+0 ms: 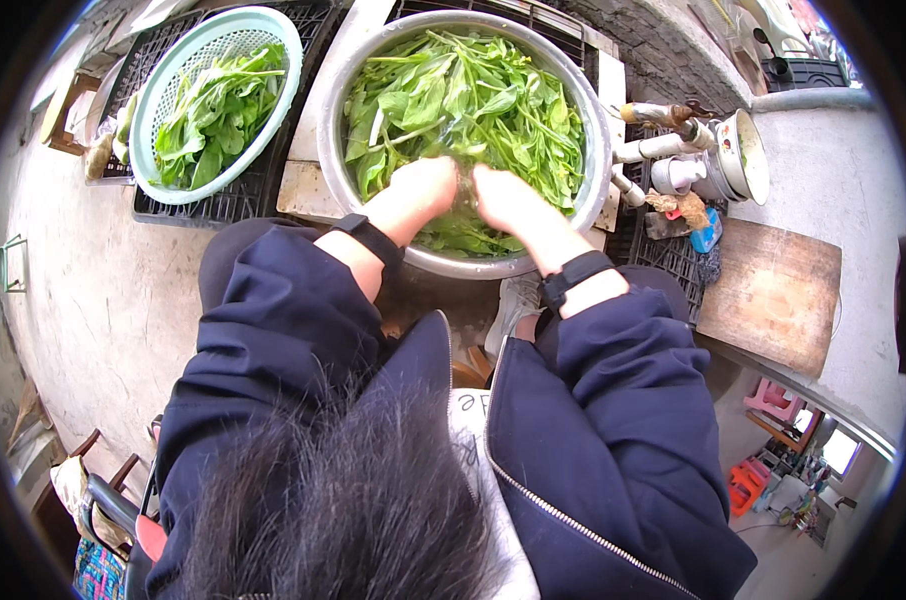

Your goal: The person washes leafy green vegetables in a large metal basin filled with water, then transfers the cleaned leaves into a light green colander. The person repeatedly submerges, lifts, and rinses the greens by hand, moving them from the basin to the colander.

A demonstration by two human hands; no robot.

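A large round metal basin (600, 127) full of leafy greens (490, 97) in water stands before me. My left hand (427, 184) reaches into its near part, the fingers hidden among wet leaves. Close beside it on the right, my right hand (498, 195) dips in too, and its fingers are also out of sight. Whether either hand grips any leaves cannot be told. Both wrists wear black bands. To the left, a pale green plastic colander (144, 142) holds more leafy greens (217, 120).
Black plastic crates (190, 212) lie under the colander. Right of the basin are a faucet with white pipes (640, 148), an enamel bowl (753, 157), a blue plastic item (706, 231) and a wooden board (772, 289). A green stool (7, 266) stands far left.
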